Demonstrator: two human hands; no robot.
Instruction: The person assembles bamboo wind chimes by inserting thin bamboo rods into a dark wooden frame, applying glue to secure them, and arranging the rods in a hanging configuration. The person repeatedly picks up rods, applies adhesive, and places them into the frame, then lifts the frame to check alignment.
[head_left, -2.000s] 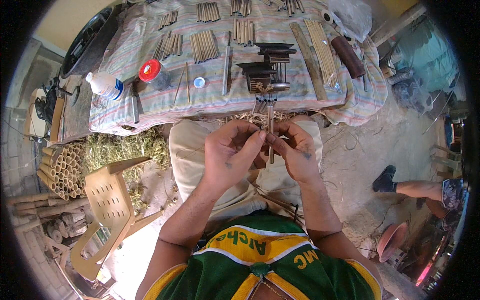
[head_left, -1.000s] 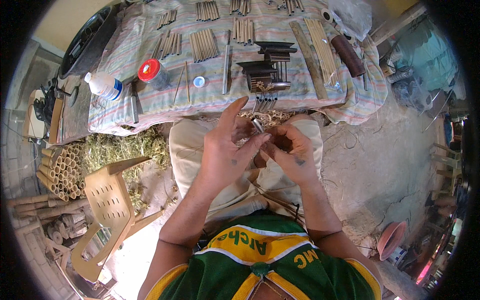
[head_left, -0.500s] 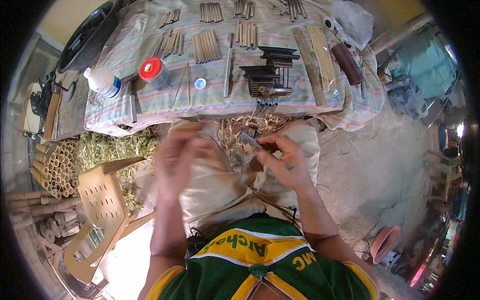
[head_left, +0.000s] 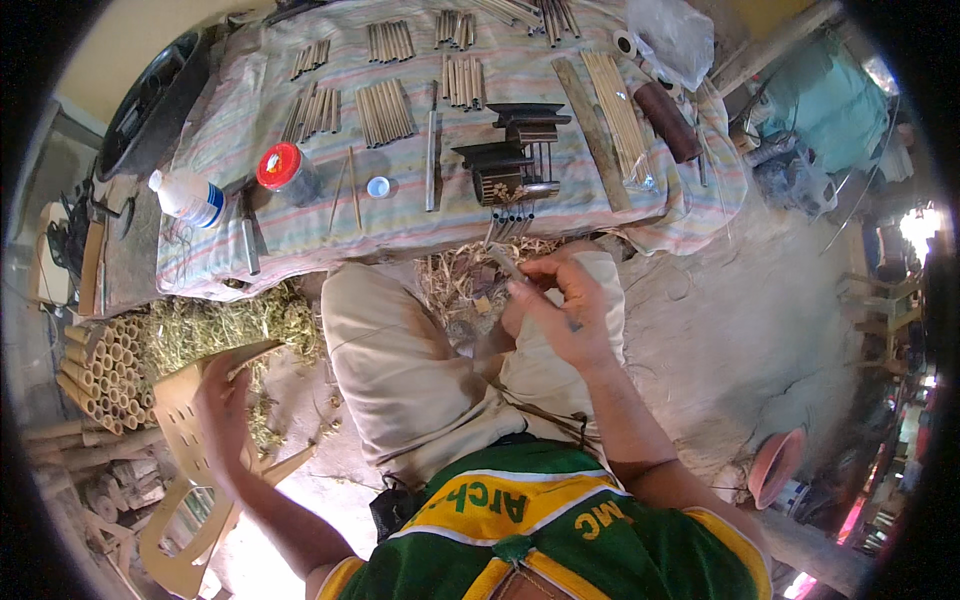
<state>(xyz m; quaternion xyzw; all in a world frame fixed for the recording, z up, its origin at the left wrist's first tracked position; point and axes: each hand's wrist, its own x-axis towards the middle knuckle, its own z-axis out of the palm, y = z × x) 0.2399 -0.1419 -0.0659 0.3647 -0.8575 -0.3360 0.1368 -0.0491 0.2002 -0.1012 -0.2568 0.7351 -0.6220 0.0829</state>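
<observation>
My right hand [head_left: 570, 310] is closed in a pinch around a thin grey blade-like strip [head_left: 506, 262], above my right knee. The strip points up and left toward the table, and the fingers hide its lower end. My left hand [head_left: 222, 400] is out to the left, over the tan plastic chair [head_left: 180, 430]. Its fingers are loosely bent and apart, with nothing visible in them. Whether they touch the chair's armrest I cannot tell. Beyond my knees, dark carved bamboo pieces [head_left: 500, 160] with thin tubes stand at the cloth-covered table's [head_left: 400, 215] near edge.
On the table lie bundles of bamboo tubes [head_left: 385, 113], a red-lidded jar [head_left: 285, 170], a white bottle [head_left: 185, 200], a knife [head_left: 249, 235], a blue-white cap [head_left: 378, 187] and a dark thread spool [head_left: 667, 120]. Cut bamboo [head_left: 105, 370] is stacked at left; shavings [head_left: 230, 330] cover the ground.
My left hand has swung from above my left knee out to the left, over the chair. The right hand still holds the grey strip, slightly shifted. The whole view has shifted a little.
</observation>
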